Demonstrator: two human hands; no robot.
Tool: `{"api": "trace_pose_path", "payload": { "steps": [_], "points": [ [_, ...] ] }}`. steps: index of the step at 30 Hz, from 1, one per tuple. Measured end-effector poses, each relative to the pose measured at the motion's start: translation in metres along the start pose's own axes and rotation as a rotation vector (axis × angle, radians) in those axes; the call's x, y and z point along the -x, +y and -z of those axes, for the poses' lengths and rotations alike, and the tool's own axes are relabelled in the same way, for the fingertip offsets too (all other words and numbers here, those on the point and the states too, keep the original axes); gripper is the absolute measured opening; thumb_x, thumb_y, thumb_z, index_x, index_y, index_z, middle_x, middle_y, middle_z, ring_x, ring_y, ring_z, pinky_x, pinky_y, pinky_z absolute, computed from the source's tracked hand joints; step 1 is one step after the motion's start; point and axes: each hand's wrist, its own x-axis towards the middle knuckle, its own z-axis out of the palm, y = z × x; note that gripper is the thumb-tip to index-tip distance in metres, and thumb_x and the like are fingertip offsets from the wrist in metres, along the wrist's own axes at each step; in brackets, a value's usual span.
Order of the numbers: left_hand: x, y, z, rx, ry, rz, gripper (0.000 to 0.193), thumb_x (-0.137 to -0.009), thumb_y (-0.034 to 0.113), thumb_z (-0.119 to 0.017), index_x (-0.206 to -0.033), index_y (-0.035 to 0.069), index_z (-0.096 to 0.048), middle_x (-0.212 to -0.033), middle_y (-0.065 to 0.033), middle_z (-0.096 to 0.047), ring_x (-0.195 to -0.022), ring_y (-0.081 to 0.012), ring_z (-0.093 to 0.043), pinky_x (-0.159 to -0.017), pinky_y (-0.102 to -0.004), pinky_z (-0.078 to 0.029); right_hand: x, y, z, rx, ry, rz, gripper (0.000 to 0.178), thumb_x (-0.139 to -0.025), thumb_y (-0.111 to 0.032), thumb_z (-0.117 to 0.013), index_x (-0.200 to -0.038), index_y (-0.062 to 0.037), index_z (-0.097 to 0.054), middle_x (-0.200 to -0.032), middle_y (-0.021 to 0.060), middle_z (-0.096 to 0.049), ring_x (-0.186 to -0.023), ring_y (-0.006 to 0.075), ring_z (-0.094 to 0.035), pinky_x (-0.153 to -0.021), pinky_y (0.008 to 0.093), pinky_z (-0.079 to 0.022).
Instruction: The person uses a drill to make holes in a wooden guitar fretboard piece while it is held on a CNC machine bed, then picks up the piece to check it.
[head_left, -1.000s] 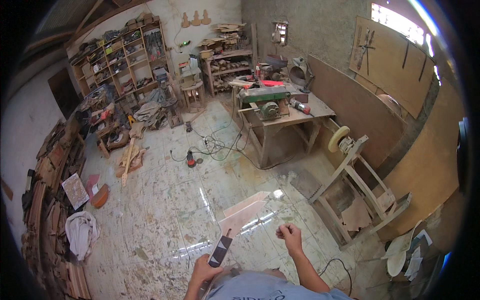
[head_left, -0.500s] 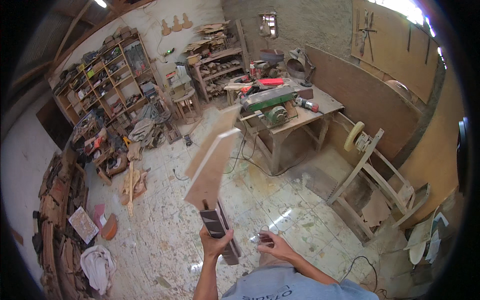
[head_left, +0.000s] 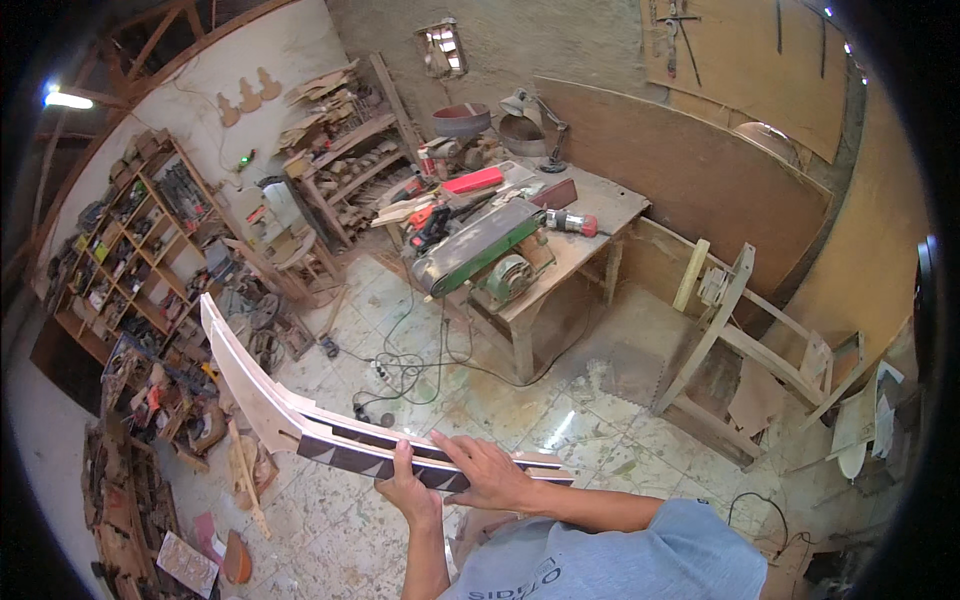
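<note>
Two guitar necks [head_left: 340,456] lie side by side across my front, their pale headstocks pointing up to the left. Dark fretboards with light triangular inlays show along them. My left hand [head_left: 410,495] grips the pair near the middle, its thumb over the upper side. Close beside it, my right hand [head_left: 490,476] is closed over the necks, with the fingers laid across them. Both palms and the undersides of the necks are hidden.
A workbench [head_left: 620,208] ahead carries a green belt sander [head_left: 485,245] and power tools. Cables [head_left: 400,370] coil on the tiled floor. A wooden frame with a wheel [head_left: 700,330] stands right. Shelves [head_left: 150,235] and piled wood [head_left: 125,500] line the left.
The guitar necks have swung from upright to nearly level, headstocks now at the left. My right hand, earlier apart from them, has taken hold. The view has turned rightward.
</note>
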Motion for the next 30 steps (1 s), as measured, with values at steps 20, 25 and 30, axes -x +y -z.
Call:
{"api": "trace_pose_path", "payload": {
  "steps": [20,25,30],
  "points": [
    [-0.171,-0.125,-0.239,-0.405,-1.213,-0.137,0.054,-0.093,0.015,-0.068,-0.139,-0.005,-0.046,-0.132,-0.0129,-0.046,-0.129,-0.0214,-0.045,-0.103,-0.0326,-0.044,-0.119,0.174,0.148,-0.458,0.342,-0.591,0.092,-0.057,-0.015,-0.083,-0.141,-0.0033,-0.047,-0.113,0.0075,-0.062,-0.101,0.0178,-0.058,-0.091,0.034,-0.047],
    [-0.174,-0.124,-0.267,-0.377,-1.304,-0.164,0.086,-0.091,0.012,-0.069,-0.157,0.005,-0.013,-0.15,-0.0203,-0.031,-0.132,-0.0288,-0.046,-0.106,-0.0385,-0.044,-0.106,0.231,0.172,-0.65,0.246,-0.571,0.092,-0.053,-0.019,-0.084,-0.136,0.0005,-0.049,-0.115,0.0057,-0.061,-0.108,0.0159,-0.055,-0.097,0.0305,-0.042],
    [-0.175,-0.125,-0.284,-0.13,-1.105,0.16,0.096,-0.091,0.013,-0.07,-0.158,0.009,-0.002,-0.155,-0.0238,-0.027,-0.129,-0.0302,-0.05,-0.104,-0.0413,-0.046,-0.11,0.269,0.178,-1.106,0.177,-0.577,0.094,-0.053,-0.02,-0.08,-0.138,0.0027,-0.045,-0.103,0.0118,-0.064,-0.087,0.0227,-0.065,-0.081,0.0335,-0.053]
  ]
}}
